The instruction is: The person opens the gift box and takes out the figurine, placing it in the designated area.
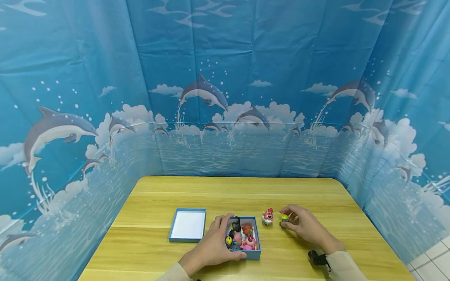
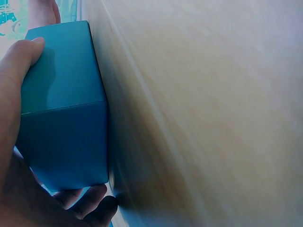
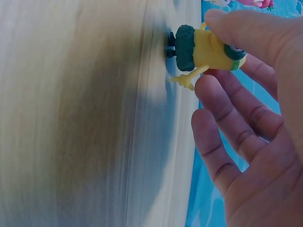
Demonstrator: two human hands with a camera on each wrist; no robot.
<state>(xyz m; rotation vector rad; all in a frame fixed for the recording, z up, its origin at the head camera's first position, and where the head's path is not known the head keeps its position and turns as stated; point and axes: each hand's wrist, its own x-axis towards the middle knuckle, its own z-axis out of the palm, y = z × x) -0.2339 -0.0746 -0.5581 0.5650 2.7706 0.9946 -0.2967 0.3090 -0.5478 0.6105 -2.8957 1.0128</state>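
My left hand (image 1: 217,244) grips a blue box (image 1: 254,254) by its left part, the thumb on the near wall and the fingers reaching to the far side. Several small toy figures, among them a pink bear figure (image 1: 249,244), lie inside the box. In the right wrist view, my right hand (image 3: 258,127) pinches a yellow Minion figure (image 3: 208,47) with a dark green skirt between thumb and fingers. The Minion is upright, its feet at the tabletop; whether they touch is hard to tell. A pink figure with a red top (image 1: 268,216) stands between box and right hand.
A blue box lid (image 1: 187,224), white inside, lies left of the box on the wooden table (image 1: 239,191). By my right sleeve is a black wrist device (image 1: 317,258). A blue curtain (image 1: 225,152) with dolphins surrounds the table's back and sides.
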